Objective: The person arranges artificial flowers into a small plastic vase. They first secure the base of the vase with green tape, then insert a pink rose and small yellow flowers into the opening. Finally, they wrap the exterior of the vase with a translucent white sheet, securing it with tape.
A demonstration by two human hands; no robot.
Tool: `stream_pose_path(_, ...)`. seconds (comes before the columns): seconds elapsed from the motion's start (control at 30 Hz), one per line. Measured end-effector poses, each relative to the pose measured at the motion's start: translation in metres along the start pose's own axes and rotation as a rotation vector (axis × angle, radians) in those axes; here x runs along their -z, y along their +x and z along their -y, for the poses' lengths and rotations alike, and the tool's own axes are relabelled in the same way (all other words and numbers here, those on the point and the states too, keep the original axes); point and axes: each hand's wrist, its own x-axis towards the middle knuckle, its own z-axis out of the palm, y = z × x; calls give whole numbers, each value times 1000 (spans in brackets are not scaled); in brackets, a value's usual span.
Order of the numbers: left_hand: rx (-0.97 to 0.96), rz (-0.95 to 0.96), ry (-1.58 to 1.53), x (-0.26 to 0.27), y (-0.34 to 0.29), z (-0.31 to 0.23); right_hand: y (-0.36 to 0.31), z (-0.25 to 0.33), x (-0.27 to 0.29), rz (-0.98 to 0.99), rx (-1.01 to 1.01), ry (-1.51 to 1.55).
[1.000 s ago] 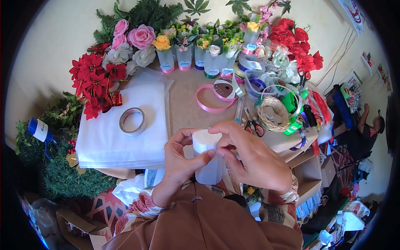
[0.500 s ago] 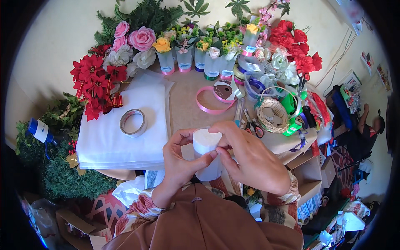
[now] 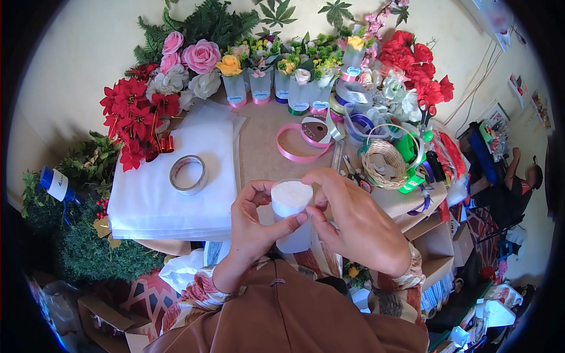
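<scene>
Over the table's near edge, my left hand (image 3: 250,220) is closed around a white cylinder (image 3: 292,197), thumb across its front and fingers at its left side. A round white block with a rough top, perhaps foam, shows at the upper end; a translucent sheet is wrapped around it and extends downward as a tube. My right hand (image 3: 359,220) pinches the wrap at the cylinder's right rim, its index finger curved over the top edge. The right fingertips are partly hidden.
A tape roll (image 3: 188,174) lies on stacked translucent sheets (image 3: 147,206) at left. Pink ribbon (image 3: 288,154), scissors (image 3: 360,179) and a wicker basket (image 3: 384,165) are beyond my right hand. Small flower pots (image 3: 260,85) line the back; a person (image 3: 512,191) sits far right.
The right hand's fingers have shifted slightly along the cylinder's rim, showing more of its white top. The left hand keeps almost the same grip.
</scene>
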Motion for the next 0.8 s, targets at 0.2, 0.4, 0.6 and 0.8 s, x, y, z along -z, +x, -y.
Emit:
stream_pose_path(0.2, 1, -19, 26, 0, 1, 3, 0, -3, -3, -25, -6, -12)
stream_pose_path(0.4, 137, 51, -141, 0, 2, -1, 0, -6, -2, -9, -41, 47)
stream_pose_path(0.6, 255, 172, -375, 2, 2, -4, 0, -16, 1, 7, -134, 176)
stream_pose_path(0.8, 382, 308, -554, 8, 5, 6, 2, -34, -6, -45, -60, 337)
